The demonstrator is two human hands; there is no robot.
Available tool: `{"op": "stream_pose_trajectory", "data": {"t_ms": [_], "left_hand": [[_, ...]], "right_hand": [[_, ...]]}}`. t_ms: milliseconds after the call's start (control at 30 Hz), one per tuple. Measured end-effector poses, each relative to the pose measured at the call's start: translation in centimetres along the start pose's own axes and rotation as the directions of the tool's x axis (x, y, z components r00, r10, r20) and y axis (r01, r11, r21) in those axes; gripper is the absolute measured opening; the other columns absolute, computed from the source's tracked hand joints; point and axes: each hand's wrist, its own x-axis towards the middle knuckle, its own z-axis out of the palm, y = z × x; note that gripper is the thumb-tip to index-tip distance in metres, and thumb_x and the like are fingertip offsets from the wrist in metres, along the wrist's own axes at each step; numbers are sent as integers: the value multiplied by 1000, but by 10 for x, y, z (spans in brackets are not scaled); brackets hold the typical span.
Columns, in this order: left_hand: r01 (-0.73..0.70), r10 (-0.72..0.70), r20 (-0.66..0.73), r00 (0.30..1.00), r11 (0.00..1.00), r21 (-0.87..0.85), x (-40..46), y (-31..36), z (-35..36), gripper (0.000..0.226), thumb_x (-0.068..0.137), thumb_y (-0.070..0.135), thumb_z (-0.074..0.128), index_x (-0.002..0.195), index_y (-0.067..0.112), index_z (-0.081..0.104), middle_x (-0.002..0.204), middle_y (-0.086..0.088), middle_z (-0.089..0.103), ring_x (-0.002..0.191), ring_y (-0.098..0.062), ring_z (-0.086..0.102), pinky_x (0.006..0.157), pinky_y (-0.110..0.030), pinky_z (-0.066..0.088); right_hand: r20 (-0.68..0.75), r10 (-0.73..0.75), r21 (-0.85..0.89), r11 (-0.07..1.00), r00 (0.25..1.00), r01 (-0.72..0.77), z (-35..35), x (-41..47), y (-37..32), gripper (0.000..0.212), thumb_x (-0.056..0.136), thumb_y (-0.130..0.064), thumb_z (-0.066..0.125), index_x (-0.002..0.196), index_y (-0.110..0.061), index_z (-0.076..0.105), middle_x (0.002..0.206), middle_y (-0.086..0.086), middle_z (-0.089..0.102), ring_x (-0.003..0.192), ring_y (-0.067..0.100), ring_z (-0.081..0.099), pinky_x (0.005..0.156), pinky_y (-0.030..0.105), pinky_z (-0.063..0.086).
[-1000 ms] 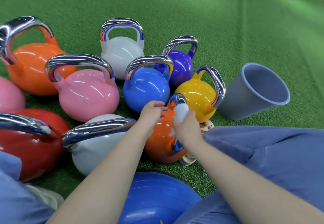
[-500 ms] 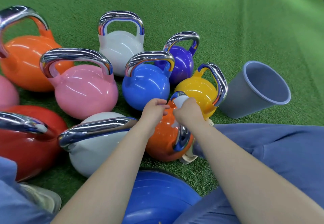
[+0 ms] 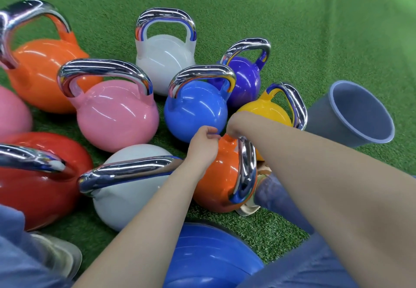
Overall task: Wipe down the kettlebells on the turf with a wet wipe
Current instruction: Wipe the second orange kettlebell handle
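The left hand [image 3: 203, 144] is curled and rests on top of the small orange kettlebell [image 3: 219, 181], just beside its shiny handle [image 3: 246, 170]; whether that grip holds anything, I cannot tell. The right hand [image 3: 234, 125] reaches past the handle, fingers hidden, so its grip and the wipe cannot be seen. Hold the bell still and rub all round. Just beyond sits the blue kettlebell [image 3: 194, 113].

Kettlebells [image 3: 117, 116] crowd the left; open turf [image 3: 292, 28] lies beyond the bin [image 3: 351, 116].

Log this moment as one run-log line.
target: small orange kettlebell | left hand: curled, steadying it | right hand: behind handle, wipe hidden | bin: tipped, right
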Motion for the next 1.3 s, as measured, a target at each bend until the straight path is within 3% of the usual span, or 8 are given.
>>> {"op": "stream_pose_trajectory", "data": {"t_ms": [167, 300, 400, 567, 767, 933, 1100, 1300], "left_hand": [[-56, 50, -64, 997, 994, -90, 1, 14, 5, 33, 92, 3, 41, 123, 12, 50, 122, -4, 56, 106, -18, 54, 95, -33, 44], [-158, 135, -152, 979, 975, -154, 6, 36, -6, 31, 90, 4, 47, 118, 16, 52, 115, 2, 54, 94, -12, 51, 82, -22, 44], [-277, 258, -191, 947, 957, -84, 15, 52, -12, 30, 91, 1, 45, 117, 13, 53, 113, 2, 55, 95, -11, 51, 82, -17, 42], [-447, 441, 93, 893, 837, 317, 35, 58, -4, 42, 84, -14, 42, 119, 4, 56, 102, -2, 57, 97, -18, 57, 85, -16, 43], [-708, 380, 602, 702, 469, 529, 46, 57, 6, 54, 72, 14, 47, 124, 2, 57, 121, -17, 60, 113, -22, 54, 89, -14, 33], [-813, 212, 796, 568, 297, 501, 67, 71, 16, 57, 84, 4, 49, 139, 4, 35, 152, -14, 22, 140, -19, 23, 108, -16, 14], [-889, 269, 858, 437, 276, 366, 85, 60, 23, 47, 79, 1, 53, 126, -3, 51, 145, -24, 33, 131, -25, 38, 101, -16, 23], [-918, 364, 867, 339, 330, 220, 78, 41, 25, 26, 81, 13, 63, 107, 12, 61, 112, 0, 47, 98, -12, 49, 81, -21, 41]], "right_hand": [[-14, -38, -143, 989, 999, 36, 4, 14, -7, 3, 92, -16, 50, 95, -16, 51, 73, 5, 41, 88, 26, 43, 81, 33, 41], [137, -91, 274, 960, 986, 50, -11, 3, 12, 20, 93, -29, 50, 86, -10, 53, 84, 7, 56, 71, 22, 55, 72, 33, 49], [277, -233, 796, 600, 932, -86, -18, -9, 40, 35, 97, -33, 44, 115, -3, 44, 111, 15, 56, 86, 26, 59, 77, 38, 50], [230, -334, 916, 391, 914, -88, -10, -1, 71, 39, 95, -16, 27, 128, 5, 33, 108, 24, 56, 87, 30, 59, 81, 43, 47], [207, -463, 900, 436, 862, 18, 2, 8, 91, 36, 98, -3, 23, 123, 1, 49, 106, 11, 65, 86, 22, 64, 78, 36, 50], [222, -571, 896, 438, 791, 65, 12, 22, 114, 25, 99, -3, 33, 99, -9, 57, 83, -5, 72, 81, 13, 69, 74, 34, 54], [183, -458, 823, 555, 870, 120, 23, 54, 113, 32, 91, 10, 32, 118, -4, 43, 80, 9, 65, 68, 21, 64, 67, 36, 52], [17, -416, 860, 470, 909, 199, 50, 73, 89, 21, 87, 5, 42, 93, -3, 60, 77, 12, 59, 67, 21, 53, 57, 29, 46]]}}
